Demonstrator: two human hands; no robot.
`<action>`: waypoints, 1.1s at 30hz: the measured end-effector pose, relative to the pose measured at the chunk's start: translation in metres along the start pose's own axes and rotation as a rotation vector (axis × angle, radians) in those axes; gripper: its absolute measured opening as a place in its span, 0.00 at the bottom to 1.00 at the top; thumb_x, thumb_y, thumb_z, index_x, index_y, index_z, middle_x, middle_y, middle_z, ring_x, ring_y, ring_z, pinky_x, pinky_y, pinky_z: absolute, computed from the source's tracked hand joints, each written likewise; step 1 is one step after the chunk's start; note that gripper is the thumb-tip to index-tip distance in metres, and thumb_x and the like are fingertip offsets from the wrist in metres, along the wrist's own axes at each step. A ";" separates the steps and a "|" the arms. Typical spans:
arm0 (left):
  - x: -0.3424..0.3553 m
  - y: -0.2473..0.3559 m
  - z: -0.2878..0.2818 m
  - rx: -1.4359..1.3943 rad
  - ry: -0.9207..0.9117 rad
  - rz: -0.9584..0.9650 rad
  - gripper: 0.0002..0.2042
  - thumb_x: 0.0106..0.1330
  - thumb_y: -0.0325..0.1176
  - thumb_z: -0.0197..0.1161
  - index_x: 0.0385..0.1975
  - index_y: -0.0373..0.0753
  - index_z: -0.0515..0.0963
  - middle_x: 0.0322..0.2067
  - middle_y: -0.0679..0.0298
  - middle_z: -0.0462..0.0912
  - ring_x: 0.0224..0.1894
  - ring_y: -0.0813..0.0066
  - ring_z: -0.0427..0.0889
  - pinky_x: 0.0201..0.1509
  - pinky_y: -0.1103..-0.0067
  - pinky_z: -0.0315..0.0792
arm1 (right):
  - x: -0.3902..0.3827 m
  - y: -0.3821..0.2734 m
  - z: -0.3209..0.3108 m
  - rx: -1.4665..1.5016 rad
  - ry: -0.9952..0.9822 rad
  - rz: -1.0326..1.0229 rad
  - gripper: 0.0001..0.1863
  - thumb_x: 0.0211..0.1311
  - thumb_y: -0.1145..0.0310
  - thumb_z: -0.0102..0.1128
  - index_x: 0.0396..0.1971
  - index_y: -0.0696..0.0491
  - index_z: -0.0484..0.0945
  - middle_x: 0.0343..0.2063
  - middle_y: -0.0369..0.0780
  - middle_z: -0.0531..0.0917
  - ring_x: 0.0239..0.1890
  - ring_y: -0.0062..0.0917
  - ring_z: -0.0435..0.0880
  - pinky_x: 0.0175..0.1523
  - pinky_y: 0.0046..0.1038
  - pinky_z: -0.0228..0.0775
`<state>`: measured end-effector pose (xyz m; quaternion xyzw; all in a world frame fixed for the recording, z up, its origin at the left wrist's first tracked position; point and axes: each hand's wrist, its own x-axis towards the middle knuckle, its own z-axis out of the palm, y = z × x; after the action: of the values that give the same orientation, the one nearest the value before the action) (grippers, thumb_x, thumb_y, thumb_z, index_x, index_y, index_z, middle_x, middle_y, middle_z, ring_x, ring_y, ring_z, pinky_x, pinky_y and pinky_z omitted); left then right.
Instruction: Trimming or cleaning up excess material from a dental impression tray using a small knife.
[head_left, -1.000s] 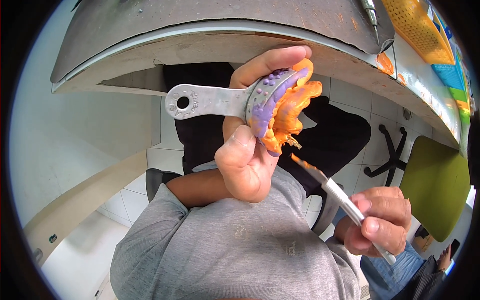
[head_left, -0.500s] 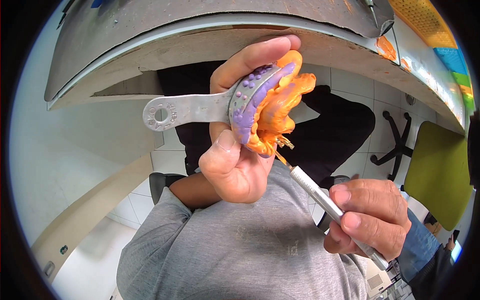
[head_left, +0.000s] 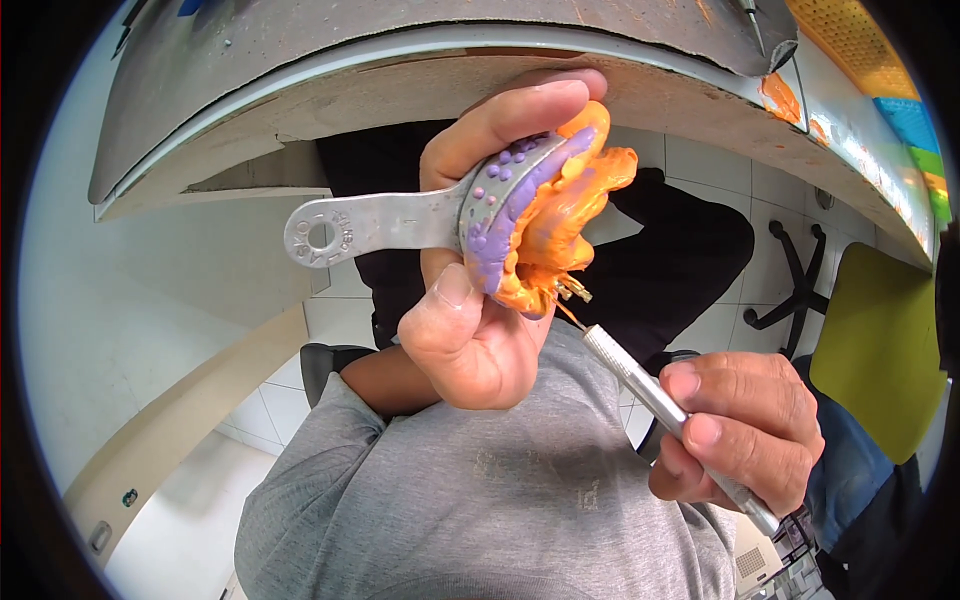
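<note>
Bench edge (head_left: 400, 60) curves overhead; open floor lies left and below. Left hand (head_left: 480, 300), fingers clamped round a perforated metal impression tray (head_left: 420, 215), holds it up just under the bench, flat handle pointing left. Purple and orange impression material (head_left: 560, 220) bulges lumpy over the rim. Right hand (head_left: 740, 430) pinches a slim knurled metal scalpel (head_left: 640, 380), tip touching the orange mass's lower edge.

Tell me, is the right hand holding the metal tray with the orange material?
No, the left hand holds the metal tray; the right hand grips a slim metal tool.
</note>
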<state>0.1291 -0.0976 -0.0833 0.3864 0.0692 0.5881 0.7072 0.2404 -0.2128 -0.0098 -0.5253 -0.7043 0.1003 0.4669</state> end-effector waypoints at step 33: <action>0.001 0.001 -0.001 -0.023 -0.014 0.009 0.36 0.55 0.50 0.54 0.59 0.31 0.58 0.58 0.41 0.63 0.62 0.48 0.62 0.65 0.62 0.58 | 0.005 -0.004 -0.003 0.004 -0.038 0.026 0.15 0.52 0.75 0.62 0.41 0.55 0.72 0.34 0.46 0.80 0.29 0.28 0.81 0.29 0.22 0.75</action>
<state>0.1279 -0.0966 -0.0830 0.3827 0.0559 0.5892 0.7094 0.2401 -0.2117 -0.0027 -0.5316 -0.7058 0.1178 0.4532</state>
